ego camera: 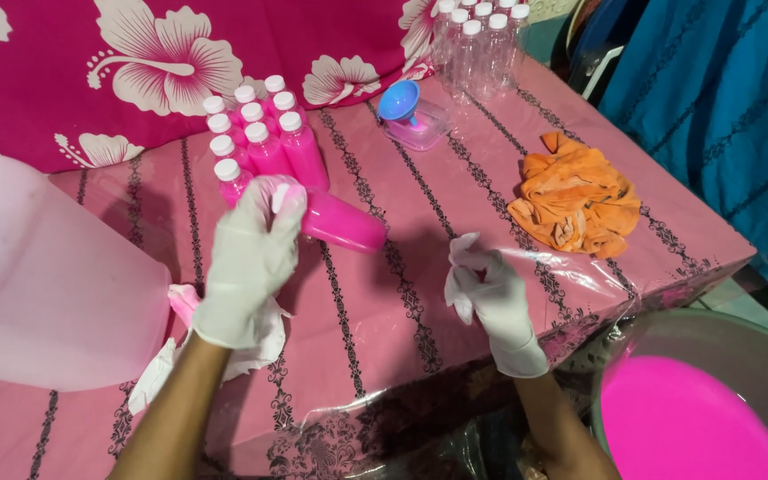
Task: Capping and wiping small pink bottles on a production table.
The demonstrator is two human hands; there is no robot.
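Pink-covered bench [455,222]: left hand [246,262] grip pinches the cap end of a tilted pink bottle [344,222]; right hand [495,298] grip is pressed onto a white tissue [462,253].

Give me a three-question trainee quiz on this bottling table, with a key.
1. True or false: the left hand holds a pink-filled bottle tilted on its side.
2. Which thing lies nearest the table's right edge? A. blue funnel B. orange cloth C. filled bottles
3. Fill in: the basin at lower right holds ____ liquid.

Key
1. True; the gloved hand grips it by its cap end.
2. B; the funnel sits in a clear tub further back, near the empty bottles.
3. Pink. The right hand holds only a white tissue.
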